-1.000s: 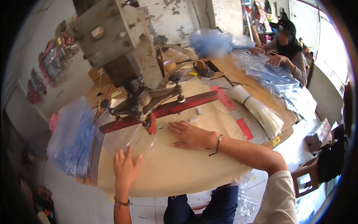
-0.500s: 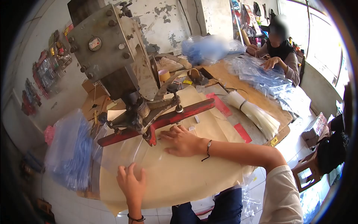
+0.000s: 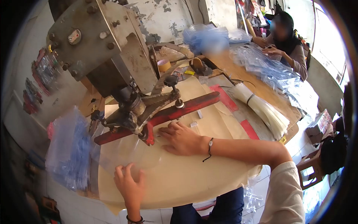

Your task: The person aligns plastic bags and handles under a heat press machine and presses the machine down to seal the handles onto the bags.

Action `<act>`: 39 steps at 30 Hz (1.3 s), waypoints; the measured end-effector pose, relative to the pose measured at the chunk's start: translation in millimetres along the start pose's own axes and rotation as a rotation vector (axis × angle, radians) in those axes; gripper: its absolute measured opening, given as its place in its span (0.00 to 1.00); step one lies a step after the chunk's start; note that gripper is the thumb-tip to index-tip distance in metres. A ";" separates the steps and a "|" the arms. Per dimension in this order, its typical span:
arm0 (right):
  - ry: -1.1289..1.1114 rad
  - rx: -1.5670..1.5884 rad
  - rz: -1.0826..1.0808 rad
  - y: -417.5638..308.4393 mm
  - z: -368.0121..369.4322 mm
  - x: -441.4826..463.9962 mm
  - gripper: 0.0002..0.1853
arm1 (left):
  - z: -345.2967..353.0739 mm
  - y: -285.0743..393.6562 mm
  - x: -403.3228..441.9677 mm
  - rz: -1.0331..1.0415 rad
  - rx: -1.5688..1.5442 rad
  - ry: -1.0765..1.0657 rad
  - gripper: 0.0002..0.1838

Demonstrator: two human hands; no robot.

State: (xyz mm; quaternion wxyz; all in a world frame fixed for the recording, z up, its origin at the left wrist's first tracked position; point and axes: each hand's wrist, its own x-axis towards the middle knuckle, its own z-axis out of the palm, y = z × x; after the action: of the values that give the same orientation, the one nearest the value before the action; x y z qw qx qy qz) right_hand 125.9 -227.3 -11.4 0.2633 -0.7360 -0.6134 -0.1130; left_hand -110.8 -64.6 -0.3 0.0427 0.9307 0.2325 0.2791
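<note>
My left hand (image 3: pixel 129 183) is at the near left of the tan sheet (image 3: pixel 201 170), fingers spread and slightly bent, by the near edge of a clear plastic piece (image 3: pixel 128 153). Palm down, my right hand (image 3: pixel 183 139) rests on the sheet with its fingers apart, close to the red bar (image 3: pixel 186 108) of the press. The clear plastic runs beneath that bar. Beyond my right hand lie small pale blocks (image 3: pixel 193 124). Neither hand visibly grips anything.
The press body (image 3: pixel 84 37) stands at the upper left. Stacked bluish plastic bags (image 3: pixel 71 149) hang at the left edge. A bundle of pale strips (image 3: pixel 261 110) lies right. Across the wooden table (image 3: pixel 223 63), another person (image 3: pixel 285 41) handles plastic bags.
Against one second ago, my left hand has drawn back toward the near edge and my right hand has shifted slightly left. The camera view has shifted too.
</note>
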 end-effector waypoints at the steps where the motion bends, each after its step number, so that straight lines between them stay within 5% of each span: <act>1: -0.004 0.001 0.004 -0.1 -0.5 -0.6 0.32 | 0.1 1.0 -0.8 0.001 0.003 0.001 0.21; 13: 0.011 0.002 -0.026 3.1 0.1 -5.0 0.31 | 6.2 -6.4 -6.4 -0.113 -0.022 0.003 0.20; 39: -0.032 0.008 0.019 8.8 6.7 -2.9 0.33 | -2.8 -7.4 -15.7 0.003 0.022 0.114 0.11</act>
State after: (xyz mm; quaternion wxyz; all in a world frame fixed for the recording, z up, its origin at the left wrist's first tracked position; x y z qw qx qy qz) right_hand 132.7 -227.2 -20.6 0.2573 -0.7427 -0.6107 -0.0963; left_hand -126.8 -65.2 -7.3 0.0185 0.9140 0.2365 0.3293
